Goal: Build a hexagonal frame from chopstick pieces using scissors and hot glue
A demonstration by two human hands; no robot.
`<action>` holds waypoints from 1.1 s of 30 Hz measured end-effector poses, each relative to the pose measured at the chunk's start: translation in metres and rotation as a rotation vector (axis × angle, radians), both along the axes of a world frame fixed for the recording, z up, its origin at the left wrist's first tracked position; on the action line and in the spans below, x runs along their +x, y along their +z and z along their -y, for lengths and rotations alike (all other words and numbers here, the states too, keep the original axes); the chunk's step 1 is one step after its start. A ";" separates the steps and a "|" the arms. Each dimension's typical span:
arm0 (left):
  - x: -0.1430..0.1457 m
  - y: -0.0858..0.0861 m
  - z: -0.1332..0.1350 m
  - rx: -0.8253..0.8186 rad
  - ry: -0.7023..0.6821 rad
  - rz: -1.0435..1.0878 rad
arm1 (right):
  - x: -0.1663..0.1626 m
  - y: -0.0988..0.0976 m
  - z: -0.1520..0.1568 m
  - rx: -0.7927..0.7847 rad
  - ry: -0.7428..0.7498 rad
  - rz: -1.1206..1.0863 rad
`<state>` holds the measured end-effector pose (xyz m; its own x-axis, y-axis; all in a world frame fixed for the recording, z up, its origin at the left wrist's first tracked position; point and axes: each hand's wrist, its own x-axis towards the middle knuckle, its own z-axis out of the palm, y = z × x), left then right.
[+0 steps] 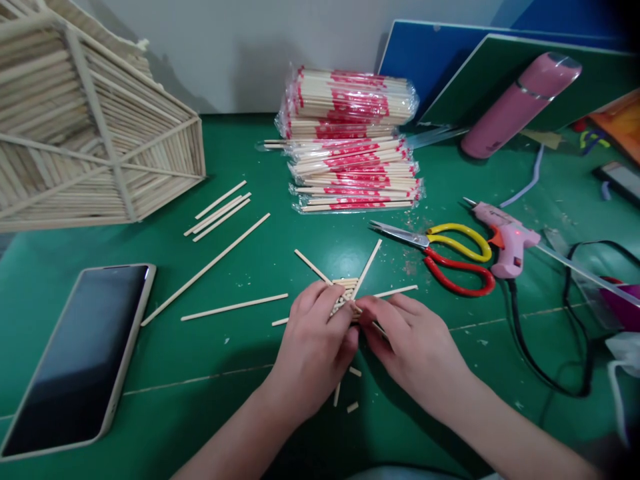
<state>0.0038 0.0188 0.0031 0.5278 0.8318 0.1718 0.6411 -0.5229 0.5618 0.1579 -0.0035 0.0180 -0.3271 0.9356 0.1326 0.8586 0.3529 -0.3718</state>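
A star-shaped frame of thin wooden sticks (346,285) lies on the green table, its long arms spreading outward and short sticks packed round its middle. My left hand (313,343) is closed over the frame's left side, fingers pressed on the centre. From the right, my right hand (415,340) pinches at the middle, where a small stick end shows at the fingertips; the rest of that stick is hidden. Both hands nearly meet there. Just below them lie short cut-off stick bits (353,407).
Loose sticks (235,307) and a phone (80,353) lie left, below a stick-built structure (100,133). Wrapped chopstick bundles (350,160) are stacked behind. To the right are scissors (430,247), a pink glue gun (507,237) with its cord, and a pink flask (520,107).
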 end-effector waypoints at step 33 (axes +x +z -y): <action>-0.001 0.001 -0.003 0.014 -0.017 -0.011 | 0.012 0.001 -0.012 -0.024 0.239 -0.031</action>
